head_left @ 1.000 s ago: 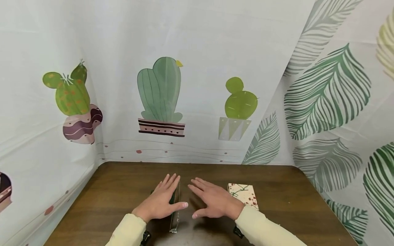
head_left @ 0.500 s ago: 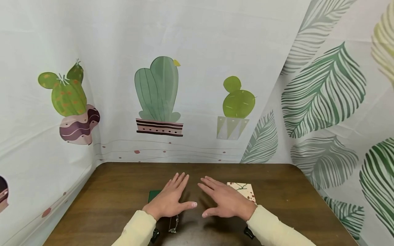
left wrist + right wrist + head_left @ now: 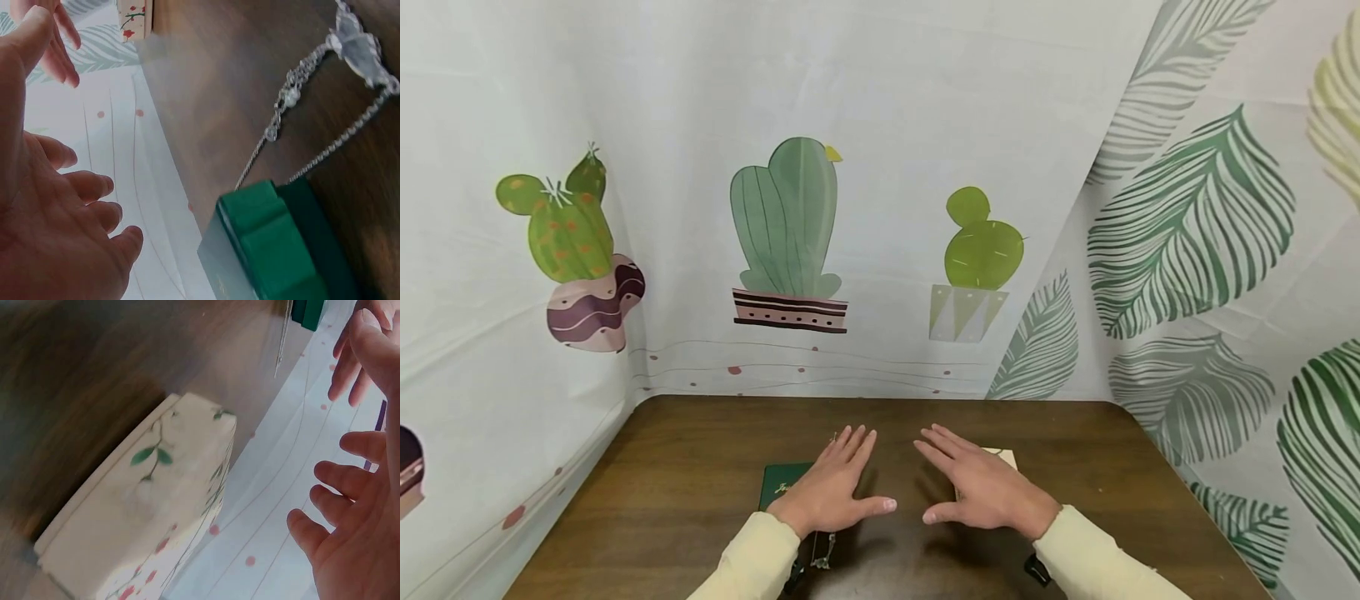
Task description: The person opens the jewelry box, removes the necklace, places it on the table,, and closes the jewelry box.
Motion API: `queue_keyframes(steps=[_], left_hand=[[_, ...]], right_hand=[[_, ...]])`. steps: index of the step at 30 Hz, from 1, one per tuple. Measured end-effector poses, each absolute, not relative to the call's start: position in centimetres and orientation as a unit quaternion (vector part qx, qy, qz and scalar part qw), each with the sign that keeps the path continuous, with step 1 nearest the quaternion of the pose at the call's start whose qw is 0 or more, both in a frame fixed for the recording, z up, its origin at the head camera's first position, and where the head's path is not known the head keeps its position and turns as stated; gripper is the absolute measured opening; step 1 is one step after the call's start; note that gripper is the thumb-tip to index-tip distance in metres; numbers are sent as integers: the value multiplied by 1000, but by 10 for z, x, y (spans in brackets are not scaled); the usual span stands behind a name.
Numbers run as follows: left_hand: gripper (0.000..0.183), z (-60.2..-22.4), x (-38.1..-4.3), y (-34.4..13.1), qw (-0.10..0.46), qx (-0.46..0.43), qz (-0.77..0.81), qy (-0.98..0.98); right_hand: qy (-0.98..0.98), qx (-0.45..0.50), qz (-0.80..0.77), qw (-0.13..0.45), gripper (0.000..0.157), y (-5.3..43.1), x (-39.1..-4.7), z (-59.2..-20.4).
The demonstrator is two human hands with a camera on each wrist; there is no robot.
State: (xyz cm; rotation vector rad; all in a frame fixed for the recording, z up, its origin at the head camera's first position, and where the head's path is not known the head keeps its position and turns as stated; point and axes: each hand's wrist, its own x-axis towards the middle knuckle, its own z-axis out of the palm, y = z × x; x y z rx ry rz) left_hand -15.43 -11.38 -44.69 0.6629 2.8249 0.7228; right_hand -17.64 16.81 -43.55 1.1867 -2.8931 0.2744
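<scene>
My left hand [image 3: 831,492] hovers palm down, fingers straight, over the right side of a dark green box [image 3: 779,482] with gold lettering. A silver chain necklace [image 3: 344,132] trails from that box, its ornate pendant [image 3: 359,51] lying on the wood. Part of the necklace is under my left hand in the head view. Across a gap, my right hand [image 3: 992,487] is held flat with the thumb spread, covering much of a cream box [image 3: 1004,457] in that view. Red blossoms and green leaves decorate the cream box, seen larger in the right wrist view. Neither hand grips anything.
Both boxes stand on a brown wooden table [image 3: 685,475] with rounded far corners. Behind it hangs a white curtain [image 3: 880,208] printed with cacti and leaves. Dark straps sit beneath the wrists, below cream sleeves [image 3: 752,554].
Both hands have shifted right, the right one farther, so the gap between them has widened. More of the green box's lettered top shows; the cream box is more covered.
</scene>
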Motion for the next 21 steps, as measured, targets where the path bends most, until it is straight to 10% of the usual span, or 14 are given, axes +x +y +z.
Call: queue_keyframes(steps=[21], left_hand=[[101, -452, -155, -99, 87, 229, 233, 941]], right_hand=[[-932, 350, 88, 41, 96, 215, -185, -448]])
